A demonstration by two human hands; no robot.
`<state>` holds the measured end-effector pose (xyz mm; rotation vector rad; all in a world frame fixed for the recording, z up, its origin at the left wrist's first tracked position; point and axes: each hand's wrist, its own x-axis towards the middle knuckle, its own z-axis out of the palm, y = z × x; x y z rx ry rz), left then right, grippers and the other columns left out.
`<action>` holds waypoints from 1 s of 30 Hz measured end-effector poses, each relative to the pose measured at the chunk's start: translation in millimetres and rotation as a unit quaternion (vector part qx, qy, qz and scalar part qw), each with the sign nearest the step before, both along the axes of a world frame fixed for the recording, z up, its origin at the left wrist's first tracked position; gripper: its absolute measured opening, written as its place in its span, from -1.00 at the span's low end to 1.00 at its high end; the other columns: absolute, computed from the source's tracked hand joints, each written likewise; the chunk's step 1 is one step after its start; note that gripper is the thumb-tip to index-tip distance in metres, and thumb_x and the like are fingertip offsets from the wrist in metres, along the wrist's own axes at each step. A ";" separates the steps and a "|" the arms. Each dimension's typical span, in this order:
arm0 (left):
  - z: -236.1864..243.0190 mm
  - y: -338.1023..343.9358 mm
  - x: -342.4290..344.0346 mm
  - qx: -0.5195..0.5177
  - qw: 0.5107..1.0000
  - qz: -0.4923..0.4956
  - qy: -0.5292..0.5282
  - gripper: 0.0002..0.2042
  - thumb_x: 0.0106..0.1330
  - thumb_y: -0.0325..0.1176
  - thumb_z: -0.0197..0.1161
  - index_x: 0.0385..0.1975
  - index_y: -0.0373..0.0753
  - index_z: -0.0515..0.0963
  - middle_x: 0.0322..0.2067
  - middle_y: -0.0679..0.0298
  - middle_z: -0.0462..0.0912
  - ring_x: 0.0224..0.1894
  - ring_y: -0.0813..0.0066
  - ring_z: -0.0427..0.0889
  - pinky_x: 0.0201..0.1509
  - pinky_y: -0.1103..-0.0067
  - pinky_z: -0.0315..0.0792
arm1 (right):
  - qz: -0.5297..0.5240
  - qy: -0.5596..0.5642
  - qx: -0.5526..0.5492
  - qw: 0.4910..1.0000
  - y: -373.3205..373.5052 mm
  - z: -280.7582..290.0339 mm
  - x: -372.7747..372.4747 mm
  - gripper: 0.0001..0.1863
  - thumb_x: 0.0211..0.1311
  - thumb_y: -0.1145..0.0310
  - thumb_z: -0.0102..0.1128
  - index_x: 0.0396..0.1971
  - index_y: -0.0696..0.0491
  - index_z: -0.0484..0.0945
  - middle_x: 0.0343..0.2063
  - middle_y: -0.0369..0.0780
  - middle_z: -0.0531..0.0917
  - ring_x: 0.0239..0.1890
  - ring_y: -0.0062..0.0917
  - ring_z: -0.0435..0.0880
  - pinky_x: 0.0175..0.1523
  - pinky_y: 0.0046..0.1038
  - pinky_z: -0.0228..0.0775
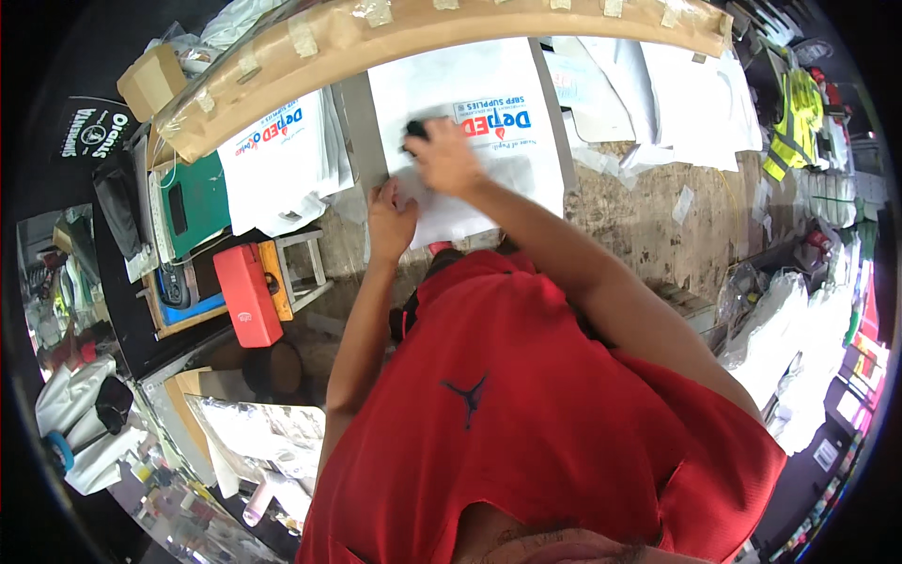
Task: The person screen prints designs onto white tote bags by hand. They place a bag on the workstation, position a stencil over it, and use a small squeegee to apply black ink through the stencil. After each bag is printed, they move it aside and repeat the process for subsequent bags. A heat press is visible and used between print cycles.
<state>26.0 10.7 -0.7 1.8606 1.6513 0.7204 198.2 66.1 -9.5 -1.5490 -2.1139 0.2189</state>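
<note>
A white printed bag or sheet (498, 202) with blue and red print lies on a grey board (551, 89) in the upper middle. My right hand (442, 155) grips a small black object (417, 133) on the sheet, left of the print; the object is partly covered by my fingers and slightly blurred. Lower, at the sheet's left edge, my left hand (393, 211) has its fingers curled on the sheet. Another stack of printed white sheets (268, 183) lies just to the left.
A long brown taped roll (442, 33) crosses behind the sheet. At left are a green board (193, 202), a red case (247, 291) and a small white frame (307, 268). White papers (695, 103), a yellow reflective vest (789, 122) and wrapped white goods (780, 329) are at right.
</note>
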 end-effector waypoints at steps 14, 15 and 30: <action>0.9 -5.7 -1.9 -0.044 0.997 0.029 -0.057 -0.51 0.12 -0.37 0.33 0.10 -0.35 0.54 -0.12 0.06 0.56 -0.16 0.25 0.60 -0.04 0.39 0.51 | 0.046 -0.021 -0.115 0.992 -14.3 39.7 134.3 -0.70 -0.07 0.35 0.36 -0.23 -0.07 0.71 -0.20 -0.05 0.70 -0.04 -0.14 0.65 0.16 -0.22 0.48; 4.3 -4.4 2.6 -0.047 0.997 0.027 -0.046 -0.51 0.11 -0.37 0.33 0.10 -0.35 0.54 -0.11 0.06 0.56 -0.15 0.24 0.60 -0.03 0.40 0.51 | 0.047 -0.030 -0.140 0.989 -7.0 43.3 135.4 -0.70 -0.05 0.35 0.35 -0.22 -0.07 0.71 -0.21 -0.04 0.71 -0.06 -0.13 0.65 0.16 -0.23 0.47; 6.3 -6.5 4.1 -0.006 0.999 0.027 -0.031 -0.54 0.10 -0.32 0.34 0.01 -0.39 0.57 -0.17 0.02 0.56 -0.18 0.15 0.58 -0.05 0.34 0.49 | 0.028 -0.217 -0.135 0.966 44.9 58.8 132.5 -0.64 0.07 0.37 0.27 -0.07 -0.13 0.66 0.00 -0.09 0.62 0.10 -0.14 0.54 0.22 -0.28 0.46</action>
